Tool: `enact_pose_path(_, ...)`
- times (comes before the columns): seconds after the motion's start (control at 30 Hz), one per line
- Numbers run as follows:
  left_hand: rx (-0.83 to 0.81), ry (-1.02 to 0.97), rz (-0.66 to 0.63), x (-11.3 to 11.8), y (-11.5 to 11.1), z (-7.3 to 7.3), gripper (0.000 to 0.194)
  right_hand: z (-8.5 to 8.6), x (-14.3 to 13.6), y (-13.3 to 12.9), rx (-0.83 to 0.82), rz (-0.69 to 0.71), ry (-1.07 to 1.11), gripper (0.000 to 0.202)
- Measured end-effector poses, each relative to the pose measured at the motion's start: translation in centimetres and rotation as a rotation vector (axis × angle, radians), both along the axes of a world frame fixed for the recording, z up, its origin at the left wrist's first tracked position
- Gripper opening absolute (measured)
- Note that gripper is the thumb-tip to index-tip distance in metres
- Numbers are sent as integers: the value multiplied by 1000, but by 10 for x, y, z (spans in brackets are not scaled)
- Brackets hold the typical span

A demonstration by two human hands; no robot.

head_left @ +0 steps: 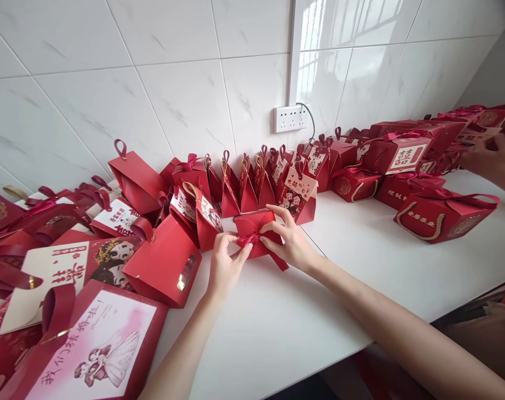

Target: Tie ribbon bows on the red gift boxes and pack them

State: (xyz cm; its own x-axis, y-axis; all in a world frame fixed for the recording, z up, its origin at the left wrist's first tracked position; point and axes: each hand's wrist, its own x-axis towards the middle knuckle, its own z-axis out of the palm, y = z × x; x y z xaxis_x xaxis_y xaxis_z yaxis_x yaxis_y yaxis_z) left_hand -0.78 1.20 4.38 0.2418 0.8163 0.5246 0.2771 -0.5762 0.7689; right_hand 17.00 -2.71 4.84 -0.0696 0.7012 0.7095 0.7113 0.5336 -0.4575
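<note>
A small red gift box (248, 223) stands on the white table in front of me, with a dark red ribbon (279, 261) tied across its near side. My left hand (228, 256) pinches one part of the ribbon's bow between thumb and fingertips. On the other side, my right hand (289, 238) has its thumb and index finger closed on the ribbon near the knot, its other fingers resting over the box's top edge. One ribbon tail hangs below my right hand onto the table.
Red gift boxes crowd the left, among them a large one with a bridal-couple card (110, 333). A row of triangular boxes (248, 186) lines the tiled wall below a power socket (291, 119). A rope-handled box (441, 214) sits right; another person's hand (491, 155) is beyond.
</note>
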Motion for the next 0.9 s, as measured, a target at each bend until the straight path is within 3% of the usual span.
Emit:
enact_pose_path(0.13,-129,82,66,0,-4,2,29,-1,-2,0,14,-22,7,8)
enact_pose_path(0.23,-280,136,31,1,-9,4,34,-2,-2,0,23,-33,31,6)
enact_pose_path(0.43,-366,85,-12,6,-19,10,36,-2,-2,2,38,-58,72,1)
enact_pose_path(0.67,-583,53,-178,12,-32,12,35,-1,-3,2,11,-65,98,1)
enact_pose_path(0.9,-805,323,-322,15,-30,4,26,0,-1,2,-16,-62,101,1)
